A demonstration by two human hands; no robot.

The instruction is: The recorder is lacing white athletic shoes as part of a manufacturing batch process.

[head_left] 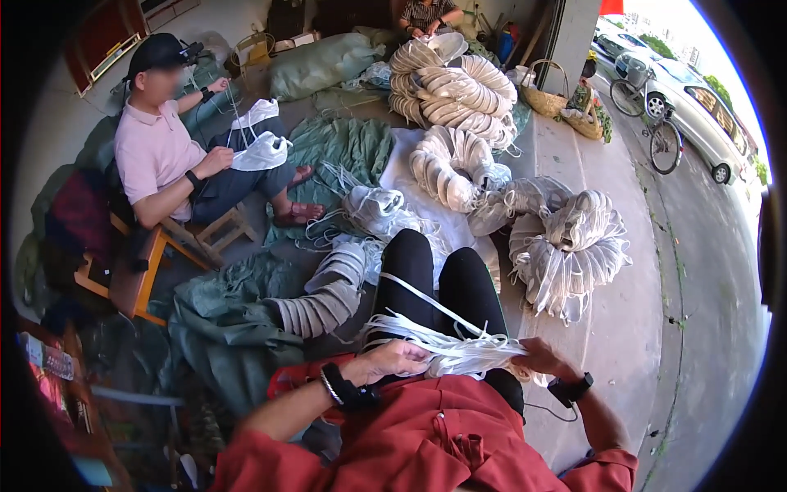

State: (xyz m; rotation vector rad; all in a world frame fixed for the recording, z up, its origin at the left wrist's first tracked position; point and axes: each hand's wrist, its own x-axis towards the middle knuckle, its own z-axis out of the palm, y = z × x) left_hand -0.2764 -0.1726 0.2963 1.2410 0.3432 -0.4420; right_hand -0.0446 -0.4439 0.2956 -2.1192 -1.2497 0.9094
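Note:
A loose bundle of flat white laces (pixel 459 354) lies across my lap, with one long strand running up over my black trousers. My left hand (pixel 395 361) is closed on some strands at the bundle's left side, thumb and fingers pinched together. At the right end, my right hand (pixel 543 358) is curled round the laces; its fingertips are partly hidden. Ahead of my left knee is a curved stack of nested pale fabric pieces (pixel 321 302), and more white pieces with trailing laces (pixel 373 203) lie beyond it.
Large rings of stacked pale pieces (pixel 566 246) stand ahead and to the right. Green sheeting (pixel 234 328) covers floor at left. A co-worker (pixel 168 139) sits on a low wooden stool, handling white pieces. Another person (pixel 429 16) works at the back. Baskets (pixel 548 100) stand near the doorway.

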